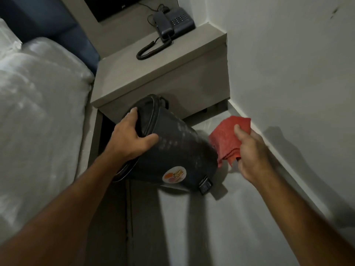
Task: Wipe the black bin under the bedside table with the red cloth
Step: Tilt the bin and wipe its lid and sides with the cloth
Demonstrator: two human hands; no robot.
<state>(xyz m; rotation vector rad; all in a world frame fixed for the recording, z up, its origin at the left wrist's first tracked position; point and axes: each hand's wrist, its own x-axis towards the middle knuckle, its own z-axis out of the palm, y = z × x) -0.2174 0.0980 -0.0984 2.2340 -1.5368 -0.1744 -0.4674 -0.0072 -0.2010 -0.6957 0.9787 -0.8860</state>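
The left hand [132,138] clamps the tilted round black plastic bin [172,150] by its lid end, exposing its side to the crumpled red cloth [228,139] pinched in the right hand [249,152].

Left hand [130,135]: fingers curled in a grasp, arm extended. Right hand [249,150]: closed in a pinch, alongside the left.
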